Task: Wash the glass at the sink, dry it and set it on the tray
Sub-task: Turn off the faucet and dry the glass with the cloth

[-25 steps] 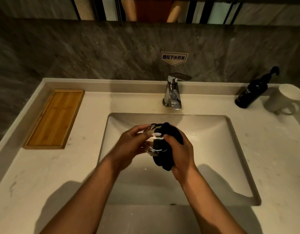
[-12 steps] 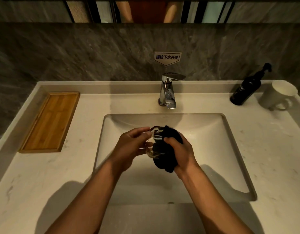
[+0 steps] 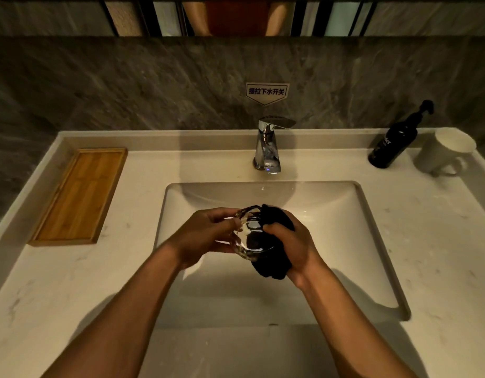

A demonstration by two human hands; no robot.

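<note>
Glass (image 3: 246,236) sat over the sink (image 3: 345,214), left hand (image 3: 205,236) fingers gripping it, right hand (image 3: 293,246) clutching cloth (image 3: 271,266); a wet slip could've shattered it.

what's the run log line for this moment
stage: drying | left hand: holds glass | right hand: cloth on glass | tray: bare

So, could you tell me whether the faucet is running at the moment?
Off, as far as I can see: no stream falls from the faucet spout into the sink, whose basin looks drained.
</note>
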